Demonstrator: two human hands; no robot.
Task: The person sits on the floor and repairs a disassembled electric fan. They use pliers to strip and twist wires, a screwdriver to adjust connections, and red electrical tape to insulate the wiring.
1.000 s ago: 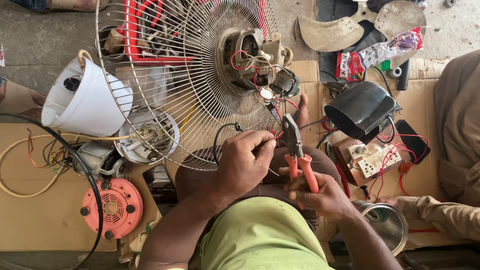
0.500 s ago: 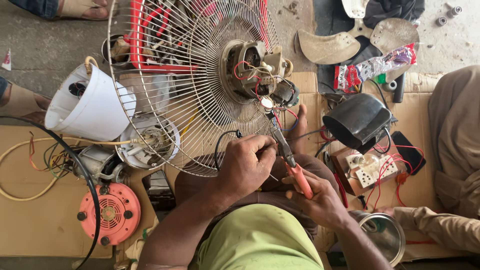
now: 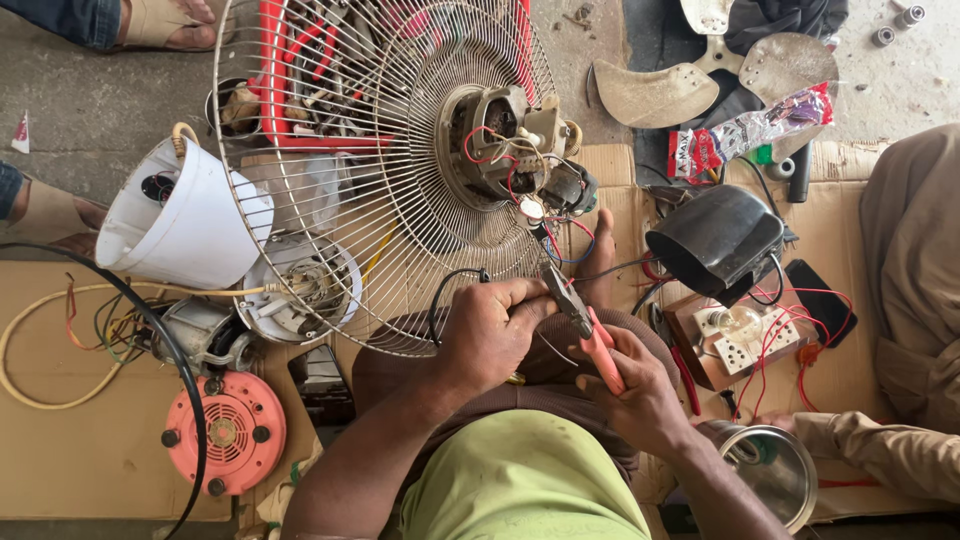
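Bright, even daylight from above; shadows are soft and short. The picture is sharp throughout, with mild glare on the round shiny steel pot (image 3: 775, 475) at lower right.

The right hand (image 3: 640, 390) grips red-handled pliers (image 3: 585, 325), their tip at the wires (image 3: 545, 235) below the fan motor (image 3: 500, 140). The left hand (image 3: 490, 330) pinches a black wire (image 3: 450, 285) beside the pliers. The wire guard (image 3: 340, 200) leans over a white housing (image 3: 175, 220).
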